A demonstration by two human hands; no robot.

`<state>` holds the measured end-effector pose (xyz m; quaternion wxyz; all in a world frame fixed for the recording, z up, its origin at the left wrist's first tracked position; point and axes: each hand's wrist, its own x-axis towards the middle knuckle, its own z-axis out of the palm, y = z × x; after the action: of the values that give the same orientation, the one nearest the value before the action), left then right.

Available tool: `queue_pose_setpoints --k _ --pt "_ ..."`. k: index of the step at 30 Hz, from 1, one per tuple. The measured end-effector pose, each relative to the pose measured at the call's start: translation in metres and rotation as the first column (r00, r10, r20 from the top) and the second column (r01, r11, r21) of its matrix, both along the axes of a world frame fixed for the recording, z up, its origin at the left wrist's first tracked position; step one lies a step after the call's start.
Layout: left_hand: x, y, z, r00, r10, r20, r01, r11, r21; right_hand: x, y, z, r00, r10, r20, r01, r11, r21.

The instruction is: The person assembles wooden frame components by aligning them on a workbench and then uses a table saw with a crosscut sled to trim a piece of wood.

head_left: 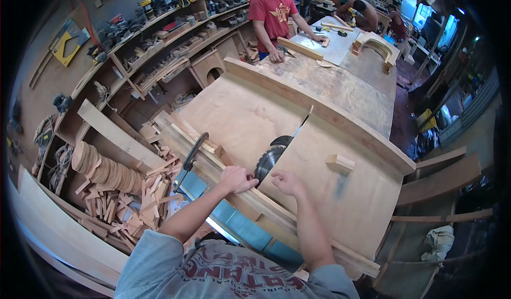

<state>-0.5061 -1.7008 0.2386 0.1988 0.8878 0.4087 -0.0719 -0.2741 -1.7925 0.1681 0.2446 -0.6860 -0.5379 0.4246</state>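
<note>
A dark round saw blade (268, 163) stands up through a slot in the plywood saw table (245, 107). My left hand (238, 180) rests on the wooden rail (277, 208) along the near side, just left of the blade, fingers curled and pressed together. Just right of the blade is my right hand (286, 182), closed with its fingertips pinched toward the blade. Whatever either hand grips is hidden or too small to name. A C-clamp (190, 159) grips the rail left of my left hand. A small wood block (340, 163) lies to the right.
A long wooden board (319, 110) crosses the table's far side. Beyond it, a person in a red shirt (271, 17) leans on a worktable (346, 89) holding curved wooden pieces (375, 49). Wood offcuts (154, 198) pile up at left, below tool shelves (170, 43).
</note>
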Motion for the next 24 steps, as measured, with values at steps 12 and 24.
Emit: queue_pose_setpoints --k 12,24 --pt "0.001 -0.001 0.003 1.000 0.015 0.022 -0.015 1.000 -0.005 0.000 0.002 -0.007 0.999 0.028 0.020 -0.028 0.999 -0.019" --pt "0.000 0.000 0.003 1.000 0.013 0.012 -0.012 1.000 -0.001 -0.002 0.001 0.010 0.998 0.046 0.051 -0.043 0.997 -0.057"
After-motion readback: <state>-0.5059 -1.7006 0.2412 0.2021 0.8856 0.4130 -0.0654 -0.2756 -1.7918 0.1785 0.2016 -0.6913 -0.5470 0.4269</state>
